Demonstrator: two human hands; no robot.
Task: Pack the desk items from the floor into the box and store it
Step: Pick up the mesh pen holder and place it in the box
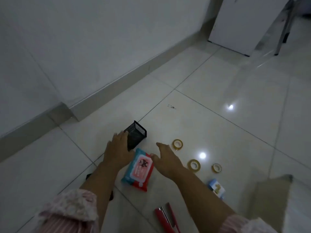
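A black mesh pen holder [136, 135] stands on the tiled floor. My left hand [117, 148] lies flat against its left side, fingers spread. Just below it lies a red and blue wet-wipes pack [138, 170]. My right hand [165, 158] hovers open at the pack's right edge, holding nothing. Three tape rolls lie to the right: one [177, 144] farthest, one [194, 165] in the middle, one [216, 168] at the right. A small blue and white box [217, 188] sits near my right forearm. A red stapler [166, 219], opened, lies at the bottom. A cardboard box flap [272, 199] shows at the lower right.
A wall with a grey skirting board [107, 91] runs diagonally across the left. A white cabinet [244, 26] and a metal table leg [284, 31] stand at the far right. A dark object [88, 176] peeks out beside my left forearm.
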